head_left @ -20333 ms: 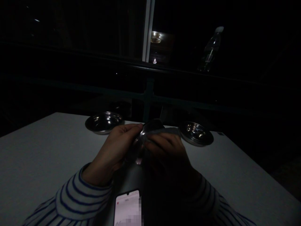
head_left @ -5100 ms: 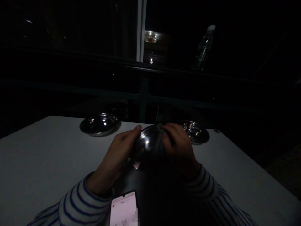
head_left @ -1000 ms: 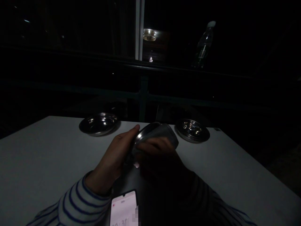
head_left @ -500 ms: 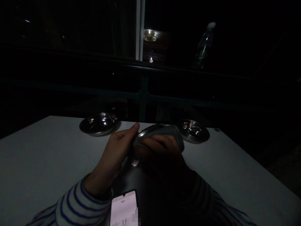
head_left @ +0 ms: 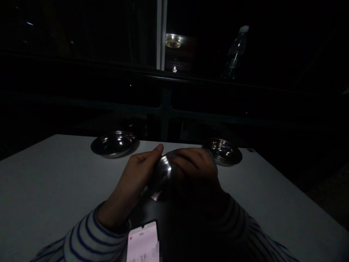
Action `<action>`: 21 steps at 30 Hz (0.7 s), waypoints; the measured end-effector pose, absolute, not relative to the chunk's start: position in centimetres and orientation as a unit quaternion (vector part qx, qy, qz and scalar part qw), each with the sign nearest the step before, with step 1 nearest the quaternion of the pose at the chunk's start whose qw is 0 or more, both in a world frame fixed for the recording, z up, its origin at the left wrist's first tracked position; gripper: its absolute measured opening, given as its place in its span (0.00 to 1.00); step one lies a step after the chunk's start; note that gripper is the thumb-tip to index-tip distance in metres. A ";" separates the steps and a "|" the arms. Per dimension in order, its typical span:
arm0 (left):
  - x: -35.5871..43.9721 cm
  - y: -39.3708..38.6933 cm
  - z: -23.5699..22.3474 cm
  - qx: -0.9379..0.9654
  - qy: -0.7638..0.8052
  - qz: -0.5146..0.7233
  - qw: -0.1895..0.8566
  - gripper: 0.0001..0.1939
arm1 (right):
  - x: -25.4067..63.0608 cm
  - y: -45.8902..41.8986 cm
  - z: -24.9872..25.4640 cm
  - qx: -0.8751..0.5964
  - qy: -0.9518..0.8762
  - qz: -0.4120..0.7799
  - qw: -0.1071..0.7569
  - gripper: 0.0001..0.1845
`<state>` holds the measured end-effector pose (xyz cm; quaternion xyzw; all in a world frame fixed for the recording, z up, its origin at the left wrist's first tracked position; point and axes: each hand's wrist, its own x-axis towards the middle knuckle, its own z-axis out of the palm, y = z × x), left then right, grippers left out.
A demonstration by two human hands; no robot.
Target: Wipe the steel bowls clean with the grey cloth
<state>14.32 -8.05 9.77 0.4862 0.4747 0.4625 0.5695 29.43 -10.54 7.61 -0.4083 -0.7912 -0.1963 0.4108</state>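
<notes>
A shiny metal bowl is tilted up over the middle of the table. My left hand grips its left side, thumb along the rim and fingers behind. At its right side my right hand is closed on a grey cloth, pressed against the rim. Most of the cloth is hidden under that hand, and the lower palm is lost in shadow. Below the hands lies a phone with a lit screen showing digits.
On the white table, a wide metal bowl stands at the back left. Several nested metal bowls stand at the back right. A clear plastic bottle is on the dark ledge beyond the table.
My right hand has slid to the right with the cloth along the bowl's rim, baring more of the shiny metal. My left hand has barely moved.
</notes>
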 end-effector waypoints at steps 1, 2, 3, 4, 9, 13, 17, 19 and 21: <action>14.3 -8.0 9.8 0.482 0.474 0.462 0.574 0.20 | 29.9 -10.1 7.6 -0.429 -0.770 -0.188 0.434 0.12; 14.3 -8.1 9.8 0.479 0.471 0.464 0.577 0.19 | 30.3 -9.7 7.6 -0.446 -0.751 -0.180 0.454 0.12; 14.3 -8.1 9.8 0.475 0.468 0.467 0.580 0.19 | 30.6 -9.4 7.6 -0.456 -0.736 -0.175 0.468 0.13; 14.3 -8.1 9.9 0.473 0.465 0.471 0.582 0.18 | 30.6 -9.2 7.5 -0.461 -0.730 -0.172 0.474 0.13; 14.6 -8.2 9.7 0.456 0.456 0.472 0.602 0.19 | 28.3 -10.6 6.7 -0.393 -0.818 -0.196 0.373 0.15; 14.7 -8.1 9.4 0.442 0.450 0.492 0.600 0.19 | 28.0 -11.1 6.8 -0.350 -0.852 -0.216 0.324 0.15; 14.7 -8.3 9.6 0.439 0.438 0.491 0.613 0.19 | 29.8 -10.0 7.5 -0.435 -0.781 -0.199 0.400 0.13; 14.8 -8.3 9.7 0.434 0.433 0.492 0.618 0.19 | 29.9 -9.8 7.6 -0.453 -0.768 -0.188 0.412 0.13; 14.8 -8.3 9.6 0.434 0.432 0.495 0.616 0.19 | 29.1 -10.2 7.3 -0.425 -0.800 -0.191 0.377 0.13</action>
